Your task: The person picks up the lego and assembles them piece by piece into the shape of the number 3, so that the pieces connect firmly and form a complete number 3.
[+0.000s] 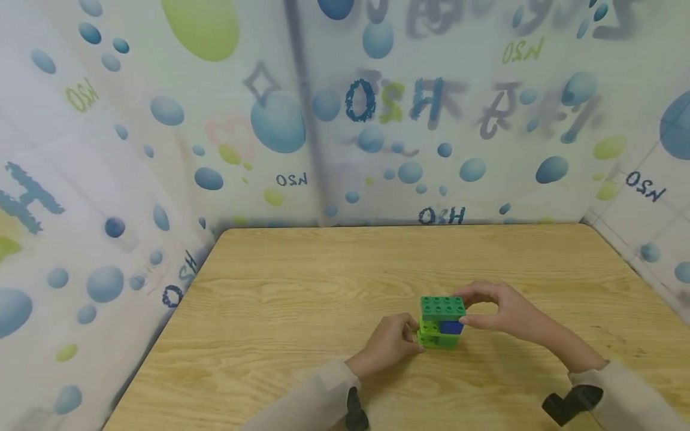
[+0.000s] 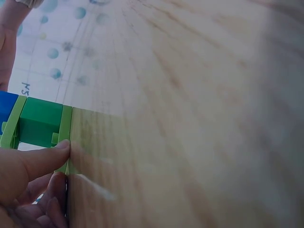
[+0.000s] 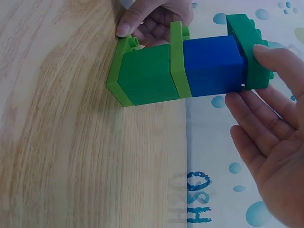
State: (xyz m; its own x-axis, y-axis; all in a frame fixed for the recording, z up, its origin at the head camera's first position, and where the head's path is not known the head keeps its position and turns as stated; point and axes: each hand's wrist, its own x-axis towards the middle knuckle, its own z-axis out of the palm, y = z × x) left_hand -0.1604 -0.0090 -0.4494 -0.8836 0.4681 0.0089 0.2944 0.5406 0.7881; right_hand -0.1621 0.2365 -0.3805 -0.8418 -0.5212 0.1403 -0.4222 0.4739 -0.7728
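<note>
Head view shows a small stack of green, lime and blue plastic building bricks (image 1: 441,326) standing on the pale wooden desk (image 1: 302,311), near the front edge and right of centre. On its left, the left hand (image 1: 389,344) pinches the lime base plate with curled fingers. On its right, the right hand (image 1: 504,312) grips the dark green studded top brick (image 1: 442,307) between thumb and fingertips.

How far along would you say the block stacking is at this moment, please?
Done: a light green base plate, a dark green block, a second light green plate and a blue block are stacked on the table. In hand: the right hand holds the dark green top brick; the left hand steadies the base. What remains cannot be told.
</note>
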